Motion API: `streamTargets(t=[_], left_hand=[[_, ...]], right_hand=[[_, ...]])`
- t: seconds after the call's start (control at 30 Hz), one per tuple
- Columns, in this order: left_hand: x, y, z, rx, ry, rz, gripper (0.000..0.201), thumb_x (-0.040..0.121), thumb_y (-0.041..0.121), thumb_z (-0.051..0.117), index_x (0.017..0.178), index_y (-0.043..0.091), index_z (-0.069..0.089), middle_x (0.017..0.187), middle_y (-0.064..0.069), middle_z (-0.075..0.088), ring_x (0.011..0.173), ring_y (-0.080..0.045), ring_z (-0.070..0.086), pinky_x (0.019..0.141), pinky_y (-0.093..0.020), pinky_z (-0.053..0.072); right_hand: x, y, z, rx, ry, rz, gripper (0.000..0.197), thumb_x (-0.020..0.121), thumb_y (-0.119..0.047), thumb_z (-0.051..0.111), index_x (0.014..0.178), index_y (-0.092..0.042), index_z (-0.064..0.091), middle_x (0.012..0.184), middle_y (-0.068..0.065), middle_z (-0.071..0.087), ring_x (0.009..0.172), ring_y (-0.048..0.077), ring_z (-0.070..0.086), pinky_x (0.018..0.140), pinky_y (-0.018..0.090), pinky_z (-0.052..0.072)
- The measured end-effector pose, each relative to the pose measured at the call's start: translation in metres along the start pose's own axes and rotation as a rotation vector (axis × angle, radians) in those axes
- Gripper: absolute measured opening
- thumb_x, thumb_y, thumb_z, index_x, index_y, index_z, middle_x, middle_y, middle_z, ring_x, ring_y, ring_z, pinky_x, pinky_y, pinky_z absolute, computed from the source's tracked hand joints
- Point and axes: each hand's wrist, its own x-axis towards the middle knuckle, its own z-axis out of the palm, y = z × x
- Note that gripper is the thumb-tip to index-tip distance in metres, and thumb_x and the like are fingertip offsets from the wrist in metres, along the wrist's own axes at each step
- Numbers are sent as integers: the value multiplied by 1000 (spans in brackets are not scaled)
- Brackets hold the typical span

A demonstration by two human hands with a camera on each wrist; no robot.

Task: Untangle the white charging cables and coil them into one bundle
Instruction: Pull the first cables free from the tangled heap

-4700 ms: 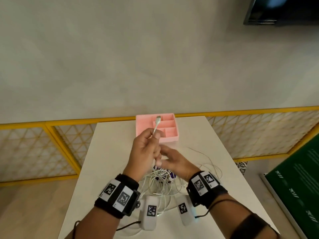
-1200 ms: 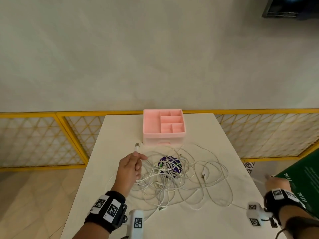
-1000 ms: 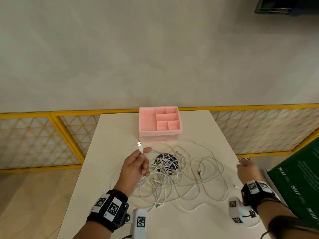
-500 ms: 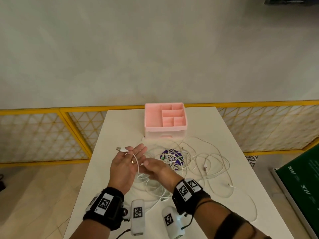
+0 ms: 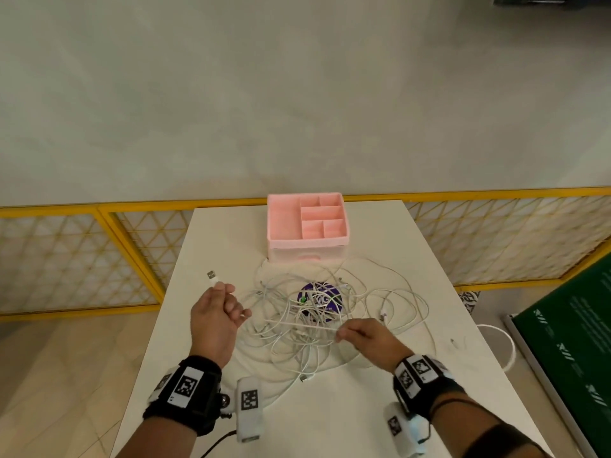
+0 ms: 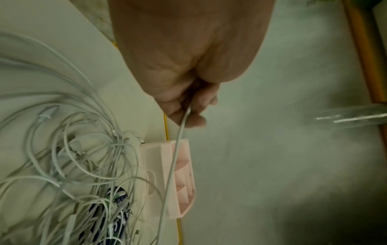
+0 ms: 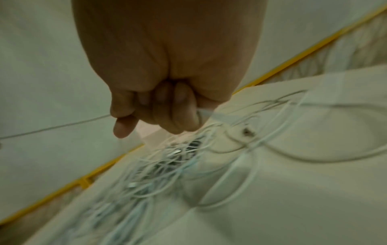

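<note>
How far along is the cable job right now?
Early. Done: the left hand holds one cable's USB plug clear of the pile. In hand: the right hand pinches the same cable, stretched between them. Left: the white cable tangle still sprawls over the table; no bundle is coiled.

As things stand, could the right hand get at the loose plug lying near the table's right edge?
Probably yes: the plug lies alone on bare table, nothing between. But the right hand is pinching a cable and would need to release it.
</note>
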Motion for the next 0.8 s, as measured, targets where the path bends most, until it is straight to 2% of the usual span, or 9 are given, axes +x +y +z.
streamTargets(t=[0.1,0.2,0.23,0.37,0.43,0.53,0.6,0.67,0.8], left_hand=[[5,-9,2,-7,23,-14,30,108,26,42,84,12,54,50,6,37,43,-9,35,47,-25,39],[7,-20,8,9,13,-29,32,108,24,42,80,12,52,51,5,34,42,-9,31,42,-21,30],[8,-23,10,24,7,-34,33,108,22,41,79,12,51,51,5,34,41,-8,30,41,-20,28],[7,-32,12,75,1,-77,34,106,13,36,75,13,49,54,3,31,40,-8,27,40,-17,23],[6,-37,13,84,10,-98,34,106,11,35,74,13,49,54,3,30,40,-8,25,40,-16,22],[7,-41,12,95,34,-108,35,107,18,37,75,13,49,53,4,30,40,-8,25,40,-17,22],[7,-39,12,97,48,-103,36,108,22,37,75,14,49,53,5,30,40,-8,25,40,-18,22],[7,-34,11,104,61,-76,35,108,22,37,75,14,48,54,4,29,41,-8,25,40,-19,22],[10,-26,7,106,78,-33,33,107,18,37,76,14,48,56,2,31,41,-9,27,40,-19,23]], right_hand=[[-16,36,-33,-152,66,98,24,100,-25,56,81,-35,68,82,-16,69,76,-8,59,74,16,40],[-33,71,-65,-287,151,221,24,100,-29,53,81,-36,65,90,-13,70,87,5,63,77,17,42],[-39,81,-73,-327,172,275,24,100,-31,52,81,-37,64,92,-13,69,88,8,63,79,21,45],[-57,113,-105,-478,265,408,25,99,-43,48,78,-46,60,91,-16,69,84,12,64,83,39,52],[-62,121,-124,-542,290,423,25,100,-46,45,79,-48,57,93,-16,69,82,13,65,81,40,54],[-71,122,-153,-620,340,455,24,101,-44,43,81,-47,56,92,-11,70,77,12,66,77,36,56],[-77,121,-170,-697,405,513,25,102,-45,39,89,-45,60,91,-6,71,73,15,66,75,36,55],[-81,120,-181,-787,469,579,32,104,-48,32,106,-41,64,94,-3,72,77,20,64,84,39,52],[-85,127,-175,-773,443,765,31,104,-36,34,120,-42,60,116,2,66,102,26,61,102,49,39]])
